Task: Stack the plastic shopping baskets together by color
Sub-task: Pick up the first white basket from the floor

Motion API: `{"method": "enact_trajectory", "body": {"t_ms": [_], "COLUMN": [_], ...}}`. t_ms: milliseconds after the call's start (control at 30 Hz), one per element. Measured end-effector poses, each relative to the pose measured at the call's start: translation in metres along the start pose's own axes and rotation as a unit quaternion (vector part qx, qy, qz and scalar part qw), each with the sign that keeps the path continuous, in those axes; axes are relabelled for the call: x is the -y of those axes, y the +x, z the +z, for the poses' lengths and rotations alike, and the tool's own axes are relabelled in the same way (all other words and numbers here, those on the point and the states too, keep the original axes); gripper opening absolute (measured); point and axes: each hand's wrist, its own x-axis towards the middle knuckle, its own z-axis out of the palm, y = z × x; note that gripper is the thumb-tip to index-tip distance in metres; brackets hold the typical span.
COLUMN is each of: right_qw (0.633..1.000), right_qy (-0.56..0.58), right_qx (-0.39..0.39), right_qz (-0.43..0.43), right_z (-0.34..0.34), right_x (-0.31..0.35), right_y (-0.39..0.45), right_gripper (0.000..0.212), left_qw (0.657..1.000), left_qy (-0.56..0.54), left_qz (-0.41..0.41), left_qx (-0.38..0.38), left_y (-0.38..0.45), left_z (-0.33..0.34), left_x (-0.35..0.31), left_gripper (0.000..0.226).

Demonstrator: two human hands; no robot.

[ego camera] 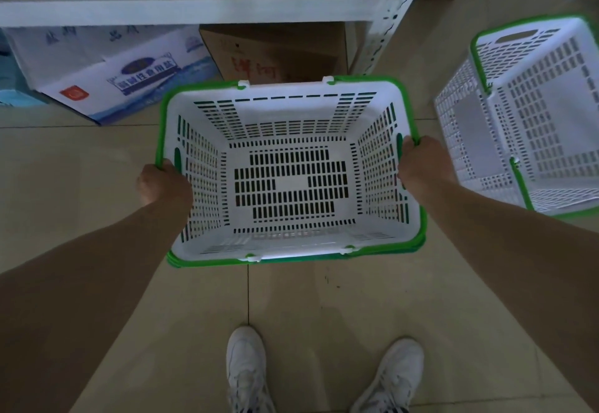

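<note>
Tiled floor [97, 205]: pale, bare in the middle, two white sneakers [324, 377] at the near edge. White metal shelving [194, 7]: runs across the far side, its perforated upright [385, 20] standing just behind the work. Printed white carton [110, 82] and brown cardboard box [275, 52]: on the floor under the shelf, the brown one just beyond the held basket's far rim and the likeliest thing to foul a forward move. Second white basket with green trim [531, 114]: to the right, tipped on its side, apart from the stack. Held white basket with green rim [288, 172]: centre, upright, mouth up, seemingly nested in matching baskets, whose green rims show beneath its near edge. Left hand [162, 182]: closed over the left rim. Right hand [418, 163]: closed over the right rim. Risks, as judged: uneven pressure from either side could jam the basket crooked in the stack; the green swing handles lying along the rims could snag between layers; fingers wrapped over the rim could be pinched as it seats.
</note>
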Motion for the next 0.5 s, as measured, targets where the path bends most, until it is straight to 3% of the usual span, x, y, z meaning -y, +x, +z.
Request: {"method": "enact_trajectory", "body": {"t_ms": [500], "right_qw": [0.990], "right_qy": [-0.132], "right_qx": [-0.018], "right_qz": [-0.044], "right_z": [-0.011], "right_x": [0.005], "right_y": [0.012], "right_gripper": [0.033], "left_qw": [0.996], "left_qy": [0.072], "left_qz": [0.020], "left_qx": [-0.042], "left_y": [-0.012], "left_z": [0.000], "left_x": [-0.002], "left_gripper": [0.034]}}
